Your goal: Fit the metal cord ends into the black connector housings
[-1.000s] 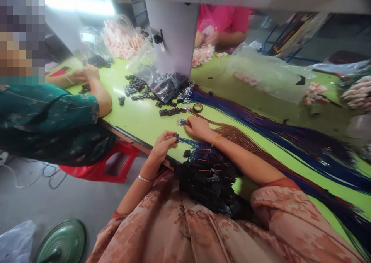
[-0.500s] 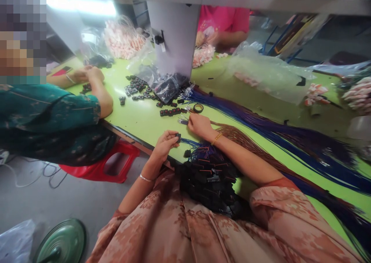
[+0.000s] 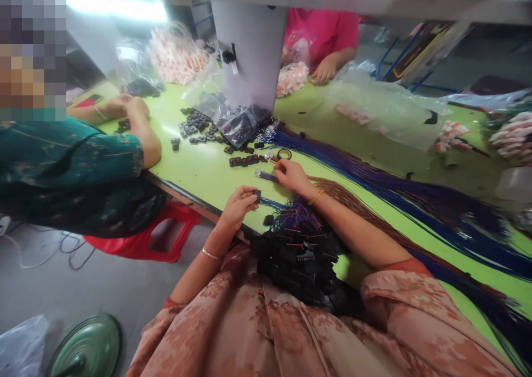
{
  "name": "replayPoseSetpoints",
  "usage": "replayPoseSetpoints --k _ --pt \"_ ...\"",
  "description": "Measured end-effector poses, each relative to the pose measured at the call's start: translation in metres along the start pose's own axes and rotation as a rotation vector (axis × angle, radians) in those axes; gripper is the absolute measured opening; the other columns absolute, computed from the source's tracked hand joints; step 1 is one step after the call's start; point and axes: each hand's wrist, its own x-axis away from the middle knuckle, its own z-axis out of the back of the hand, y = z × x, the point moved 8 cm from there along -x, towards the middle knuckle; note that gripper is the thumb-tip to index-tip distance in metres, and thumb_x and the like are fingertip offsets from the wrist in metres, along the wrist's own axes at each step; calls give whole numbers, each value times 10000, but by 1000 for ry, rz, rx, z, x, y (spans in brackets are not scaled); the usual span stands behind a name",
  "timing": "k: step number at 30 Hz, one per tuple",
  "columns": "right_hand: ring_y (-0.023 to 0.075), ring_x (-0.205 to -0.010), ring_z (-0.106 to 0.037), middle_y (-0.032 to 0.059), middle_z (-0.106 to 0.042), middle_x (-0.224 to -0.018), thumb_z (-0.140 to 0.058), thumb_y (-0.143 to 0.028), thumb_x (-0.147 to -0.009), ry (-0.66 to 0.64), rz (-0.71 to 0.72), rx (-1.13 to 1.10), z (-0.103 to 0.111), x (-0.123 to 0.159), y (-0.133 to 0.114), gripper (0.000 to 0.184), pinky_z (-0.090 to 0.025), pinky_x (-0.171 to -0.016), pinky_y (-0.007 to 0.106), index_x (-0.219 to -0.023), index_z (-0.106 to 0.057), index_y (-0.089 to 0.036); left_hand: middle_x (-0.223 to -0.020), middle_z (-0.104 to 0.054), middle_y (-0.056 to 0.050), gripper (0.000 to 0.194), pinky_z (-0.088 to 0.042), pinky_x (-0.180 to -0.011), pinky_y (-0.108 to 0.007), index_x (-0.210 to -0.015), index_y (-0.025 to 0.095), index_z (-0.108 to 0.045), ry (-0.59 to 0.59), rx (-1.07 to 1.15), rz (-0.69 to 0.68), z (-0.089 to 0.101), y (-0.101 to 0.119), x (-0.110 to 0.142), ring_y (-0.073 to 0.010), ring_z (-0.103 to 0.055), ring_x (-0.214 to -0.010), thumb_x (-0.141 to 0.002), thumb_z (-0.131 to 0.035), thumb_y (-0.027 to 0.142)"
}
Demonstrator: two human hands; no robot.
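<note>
My left hand [image 3: 238,206] pinches a small black connector housing [image 3: 257,195] between thumb and fingertips, just above the table edge. Blue wires [image 3: 274,203] run from the housing toward a dark heap. My right hand [image 3: 293,178] is closed, fingertips together over wire bundles; what they hold, if anything, is too small to tell. Beside those fingers lies a bundle of wires with silver terminal ends [image 3: 261,174]. Brown wires [image 3: 344,195] trail away under my right forearm. Against my lap rests a heap of black connectors and wires [image 3: 303,255].
Black housings [image 3: 199,126] lie scattered near a plastic bag [image 3: 241,126]. A tape roll [image 3: 284,154] sits behind my right hand. Long blue and purple wires [image 3: 374,172] stretch rightward. One co-worker's teal sleeve [image 3: 103,149] is at left; another in pink [image 3: 328,33] sits opposite.
My right hand has drawn slightly right and away from the terminal ends, uncovering more of that bundle. My left hand has barely moved. The pink-clad co-worker's hand has come down onto the table.
</note>
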Motion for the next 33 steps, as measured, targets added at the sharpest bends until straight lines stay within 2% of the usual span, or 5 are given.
replayPoseSetpoints --k 3,7,12,20,33 --pt "133 -601 -514 24 -633 -697 -516 -242 -785 25 -3 -197 5 -1 -9 119 -382 -617 257 -786 -602 -160 -765 -644 -12 301 -466 -603 -198 -898 131 -612 0 30 -4 -2 -2 -3 -78 -589 -650 -642 -760 185" --pt "119 -597 -511 8 -614 -690 -523 -309 -804 14 71 -430 8 5 -36 166 -400 -601 248 -803 -597 -161 -793 -637 -6 290 -463 -633 -188 -915 145 -612 -4 114 -16 -5 -4 -6 -75 -595 -686 -660 -747 169" --pt "104 -589 -479 -5 -581 -672 -537 -329 -803 -63 113 -504 5 24 -56 183 -384 -576 233 -773 -587 -156 -850 -626 -5 241 -471 -674 -199 -900 159 -604 -22 245 -29 -6 -5 -10 -83 -596 -739 -688 -710 116" --pt "89 -541 -432 -25 -553 -599 -548 -245 -750 -109 174 -284 1 47 -60 106 -310 -535 219 -689 -577 -163 -874 -612 -24 205 -479 -690 -215 -913 156 -613 -61 339 -3 -10 -8 -13 -95 -596 -759 -740 -619 48" --pt "113 -570 -444 14 -610 -652 -574 -232 -712 -44 181 -83 2 49 -61 83 -276 -554 234 -653 -573 -174 -869 -607 -26 194 -482 -703 -216 -914 147 -616 -63 331 5 -10 -10 -13 -94 -597 -758 -742 -620 57"
